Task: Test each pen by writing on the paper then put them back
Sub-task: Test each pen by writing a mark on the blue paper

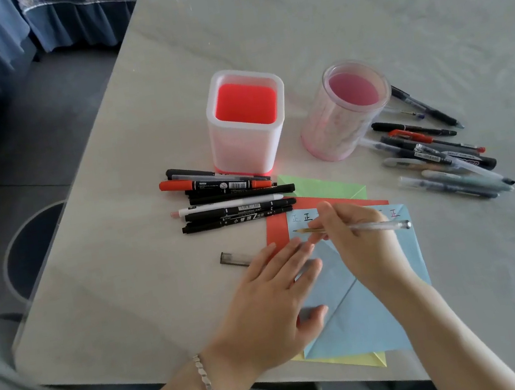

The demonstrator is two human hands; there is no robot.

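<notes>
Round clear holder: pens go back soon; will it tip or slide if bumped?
Probably light: the round holder stands empty, clear-walled. Tall for its base, it may tip if knocked near the rim. The glossy table may let it slide.

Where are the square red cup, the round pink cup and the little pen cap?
square red cup (243, 145): head view, on its white front wall.
round pink cup (333, 126): head view, on its clear side wall.
pen cap (234, 258): head view, on its middle.

Yellow paper mostly under blue paper, writing part-covered
</notes>
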